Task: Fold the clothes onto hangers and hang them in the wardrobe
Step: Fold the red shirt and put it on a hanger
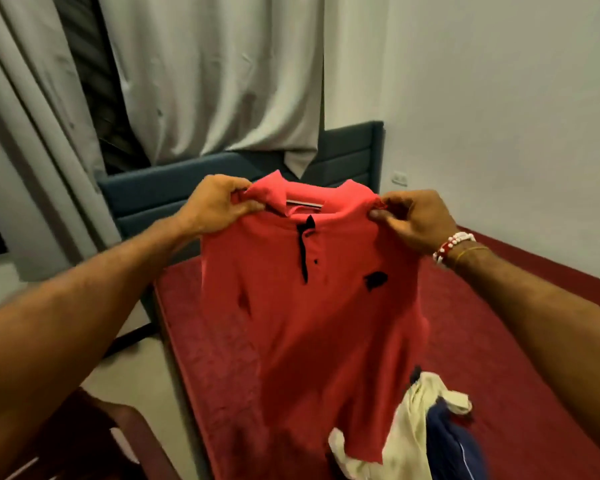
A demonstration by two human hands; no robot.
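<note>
Red bedding covers the bed, whose near-left edge runs from 9 o'clock down to 6 o'clock. A strip of pale floor lies beside it at 8 o'clock, and a white wall closes the far side at 2 o'clock. Bare mattress lies open at 3 o'clock. One blue headboard stands at 12 o'clock below two pale curtains.

One coral polo shirt hangs at centre above the bed, its front towards the camera, with a black placket and a small black chest logo. The left hand and right hand each pinch a shoulder beside the collar.

Two more garments lie bunched at 5 o'clock: one cream garment and one navy garment. One wooden chair sits at 7 o'clock.
</note>
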